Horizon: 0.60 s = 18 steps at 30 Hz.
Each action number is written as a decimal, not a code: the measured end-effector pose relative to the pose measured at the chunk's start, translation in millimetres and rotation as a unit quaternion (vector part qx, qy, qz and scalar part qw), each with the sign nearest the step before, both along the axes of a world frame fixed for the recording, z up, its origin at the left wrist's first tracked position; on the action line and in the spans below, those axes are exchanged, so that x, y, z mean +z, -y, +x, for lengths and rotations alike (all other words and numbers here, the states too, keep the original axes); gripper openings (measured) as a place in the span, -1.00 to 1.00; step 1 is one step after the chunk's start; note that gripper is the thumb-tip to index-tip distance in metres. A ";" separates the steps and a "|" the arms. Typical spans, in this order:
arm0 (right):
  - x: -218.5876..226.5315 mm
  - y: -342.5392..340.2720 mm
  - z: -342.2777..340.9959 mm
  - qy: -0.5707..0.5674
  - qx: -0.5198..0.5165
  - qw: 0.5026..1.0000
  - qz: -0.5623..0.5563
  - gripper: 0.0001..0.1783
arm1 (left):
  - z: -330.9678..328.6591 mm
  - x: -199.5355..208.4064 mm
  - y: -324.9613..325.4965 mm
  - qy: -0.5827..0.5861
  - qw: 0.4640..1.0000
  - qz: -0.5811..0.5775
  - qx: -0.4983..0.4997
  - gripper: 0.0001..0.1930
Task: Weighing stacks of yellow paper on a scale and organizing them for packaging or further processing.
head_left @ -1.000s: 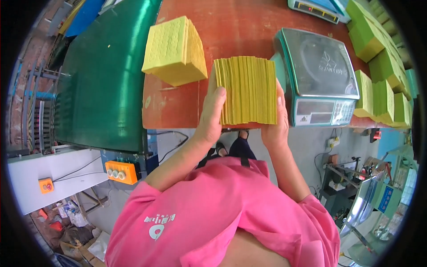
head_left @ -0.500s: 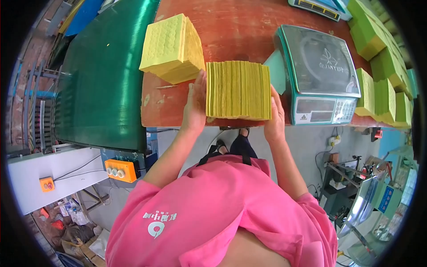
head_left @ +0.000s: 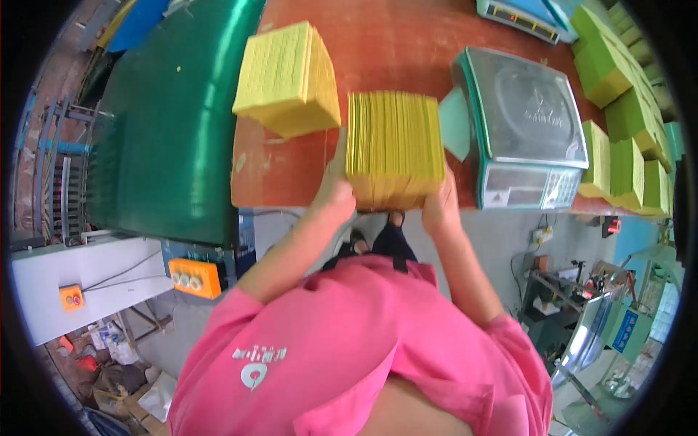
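Note:
Between my two hands is a thick block of stacked yellow paper sheets (head_left: 395,138), its many sheet edges facing up. My left hand (head_left: 337,187) presses on its left side and my right hand (head_left: 442,203) on its right, so the block is squeezed between them. It is tilted, and its near face shows slightly blurred over the table's front edge. Some fingers are hidden behind the block. Just left of it stands another yellow paper stack (head_left: 273,69) with a bumpy, embossed face.
The red table (head_left: 273,174) carries a digital scale (head_left: 527,109) right of the block and a second scale (head_left: 520,18) farther back. Several yellow-green paper stacks (head_left: 631,109) line the right side. On the left lies a green conveyor belt (head_left: 163,138), with an orange button box (head_left: 195,277) below.
The block has tipped, so more of its near face shows. Both hands have slid lower along its sides. The other yellow stack stays in its place on the table.

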State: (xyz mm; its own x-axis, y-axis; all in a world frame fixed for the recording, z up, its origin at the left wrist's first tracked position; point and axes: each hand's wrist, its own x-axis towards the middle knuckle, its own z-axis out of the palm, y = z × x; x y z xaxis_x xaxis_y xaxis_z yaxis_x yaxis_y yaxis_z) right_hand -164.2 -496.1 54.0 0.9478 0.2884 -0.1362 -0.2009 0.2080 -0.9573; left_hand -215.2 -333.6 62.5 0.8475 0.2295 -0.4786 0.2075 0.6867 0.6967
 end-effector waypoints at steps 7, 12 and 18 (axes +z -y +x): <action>103.1 15.6 24.3 -0.019 0.109 0.970 -0.214 -0.44 | 7.7 88.7 -15.6 0.012 0.999 0.018 -0.025 -0.53; 37.9 11.8 61.9 -0.005 0.184 0.923 -0.338 -0.47 | 32.2 60.2 -43.3 -0.263 0.924 0.110 -0.254 -0.37; 0.8 8.3 54.6 -0.011 0.167 0.937 -0.308 -0.57 | 15.5 32.2 -54.2 -0.176 0.961 0.148 -0.152 -0.39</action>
State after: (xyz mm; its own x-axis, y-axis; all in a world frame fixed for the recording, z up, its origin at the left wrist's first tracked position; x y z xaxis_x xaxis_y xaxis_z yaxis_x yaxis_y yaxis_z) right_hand -109.6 -504.5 54.9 0.8142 0.4282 -0.3920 -0.1766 -0.4604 -0.8699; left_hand -199.7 -279.4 94.7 0.6949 0.1676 -0.6993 0.6252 0.3397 0.7027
